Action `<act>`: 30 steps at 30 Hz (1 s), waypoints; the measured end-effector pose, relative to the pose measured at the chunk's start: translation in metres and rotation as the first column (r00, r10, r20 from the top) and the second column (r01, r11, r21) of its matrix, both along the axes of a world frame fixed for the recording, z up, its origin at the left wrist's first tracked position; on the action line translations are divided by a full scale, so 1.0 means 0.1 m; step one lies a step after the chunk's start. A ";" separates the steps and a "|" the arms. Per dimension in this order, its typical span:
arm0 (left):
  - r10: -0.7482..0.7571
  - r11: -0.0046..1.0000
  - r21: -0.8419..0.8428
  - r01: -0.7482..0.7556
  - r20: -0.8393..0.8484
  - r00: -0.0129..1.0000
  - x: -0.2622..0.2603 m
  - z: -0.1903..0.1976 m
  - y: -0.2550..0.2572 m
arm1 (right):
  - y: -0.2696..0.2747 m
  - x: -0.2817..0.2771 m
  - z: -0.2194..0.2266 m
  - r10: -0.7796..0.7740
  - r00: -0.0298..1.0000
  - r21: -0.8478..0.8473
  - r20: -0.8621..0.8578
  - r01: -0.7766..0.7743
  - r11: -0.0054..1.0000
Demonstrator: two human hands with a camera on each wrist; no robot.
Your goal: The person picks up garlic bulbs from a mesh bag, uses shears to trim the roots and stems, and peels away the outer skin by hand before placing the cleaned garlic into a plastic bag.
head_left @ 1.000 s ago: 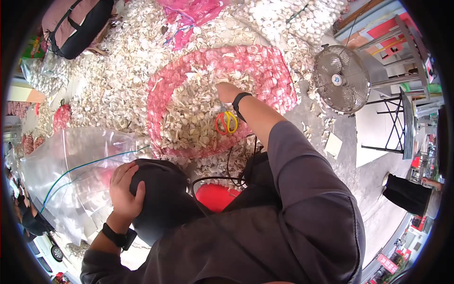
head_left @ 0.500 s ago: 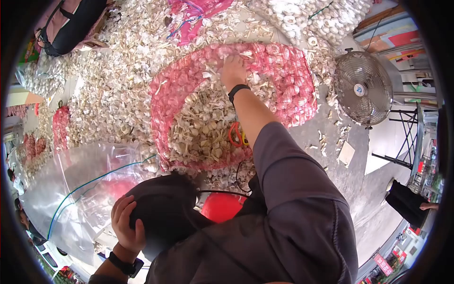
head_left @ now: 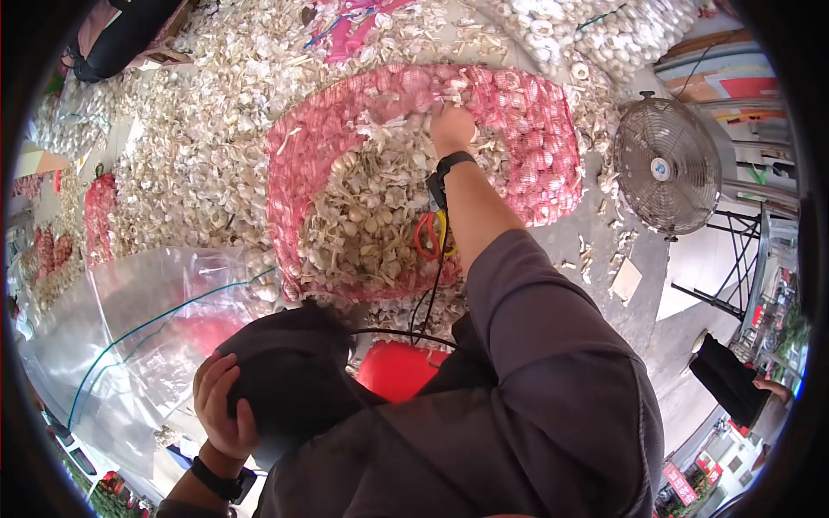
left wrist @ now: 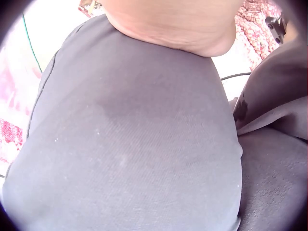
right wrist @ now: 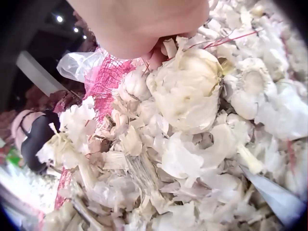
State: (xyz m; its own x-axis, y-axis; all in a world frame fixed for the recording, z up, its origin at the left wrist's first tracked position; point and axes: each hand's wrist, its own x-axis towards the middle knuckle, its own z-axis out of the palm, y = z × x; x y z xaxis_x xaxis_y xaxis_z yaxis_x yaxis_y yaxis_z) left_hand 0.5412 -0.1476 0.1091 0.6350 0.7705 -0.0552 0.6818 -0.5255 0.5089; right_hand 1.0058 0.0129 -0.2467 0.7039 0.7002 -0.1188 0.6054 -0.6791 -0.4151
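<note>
My right hand (head_left: 453, 129) is at the inner edge of a pink mesh bag (head_left: 540, 138), whose opening shows a heap of garlic bulbs (head_left: 358, 216) and loose skins. In the right wrist view its curled fingers grip the pink netting (right wrist: 108, 82), and red strands run out from beneath them. A large pale garlic bulb (right wrist: 187, 91) lies just below these fingers. Scissors (head_left: 426, 237) with red and yellow handles lie on the heap near my forearm; a blade (right wrist: 274, 197) pokes out of the skins. My left hand (head_left: 221, 406) rests on my dark-clad knee (head_left: 285, 371), fingers spread over it.
Garlic skins (head_left: 190, 173) cover the floor around the bag. A metal fan (head_left: 667, 164) stands at the right. Clear plastic sheeting (head_left: 129, 319) spreads at the left, and a white net of bulbs (head_left: 596, 34) lies at the back. A black cable (head_left: 401, 332) crosses between my legs.
My right hand has gone from over the heap out to the far netting, then slightly right along it. The head view has shifted. My left hand stays on the knee.
</note>
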 end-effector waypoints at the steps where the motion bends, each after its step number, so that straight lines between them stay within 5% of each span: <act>1: 0.003 1.000 -0.001 -0.003 -0.002 1.000 0.01 0.00 -0.01 | -0.04 -0.04 0.02 0.058 0.995 0.109 0.077 -0.066 0.992; 3: 0.007 1.000 0.001 -0.007 -0.004 1.000 0.02 -0.01 -0.01 | -0.13 -0.16 0.09 0.142 0.959 0.305 0.244 -0.215 0.928; 7: 0.020 1.000 0.004 -0.020 -0.015 1.000 0.03 -0.01 -0.03 | -0.04 -0.27 -0.09 0.359 0.822 0.030 0.442 -0.413 0.910; 10: 0.022 1.000 0.001 -0.022 -0.020 1.000 0.03 -0.01 -0.02 | 0.13 -0.12 -0.07 0.254 0.957 0.062 0.144 -0.264 0.962; 14: 0.015 1.000 -0.011 -0.015 -0.024 1.000 0.01 -0.02 -0.02 | 0.21 -0.08 0.14 0.497 0.844 -0.323 0.203 -0.422 0.847; 15: 0.015 1.000 -0.010 -0.015 -0.021 1.000 0.01 -0.02 0.00 | 0.17 -0.13 0.15 0.384 0.892 -0.258 0.240 -0.323 0.911; 17: 0.021 1.000 -0.011 -0.021 -0.026 0.999 0.01 -0.03 0.00 | 0.19 -0.17 0.17 0.391 0.915 -0.323 0.099 -0.342 0.882; 20: 0.025 1.000 -0.009 -0.025 -0.032 0.999 -0.01 -0.03 0.00 | 0.06 -0.24 0.01 0.256 0.932 -0.076 0.256 -0.244 0.967; 24: 0.031 1.000 -0.004 -0.031 -0.017 0.999 -0.02 -0.05 0.00 | 0.13 -0.24 0.29 -0.016 0.954 -0.094 -0.301 -0.013 0.995; 27: 0.027 1.000 -0.007 -0.027 -0.031 0.999 -0.02 -0.03 0.00 | 0.39 -0.09 0.19 0.102 0.960 -0.295 -0.262 -0.180 0.938; 30: 0.031 0.999 -0.005 -0.031 -0.024 0.999 -0.05 -0.03 -0.01 | 0.48 0.18 0.08 0.174 0.779 -0.298 -0.602 -0.422 0.856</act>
State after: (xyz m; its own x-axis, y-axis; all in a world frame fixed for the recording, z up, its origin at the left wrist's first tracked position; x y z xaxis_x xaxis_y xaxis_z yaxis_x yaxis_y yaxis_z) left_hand 0.5364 -0.1488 0.1057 0.6090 0.7896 -0.0749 0.7101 -0.5008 0.4949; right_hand 1.0235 0.0605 -0.2384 0.1983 0.6646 -0.7204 0.5658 -0.6778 -0.4696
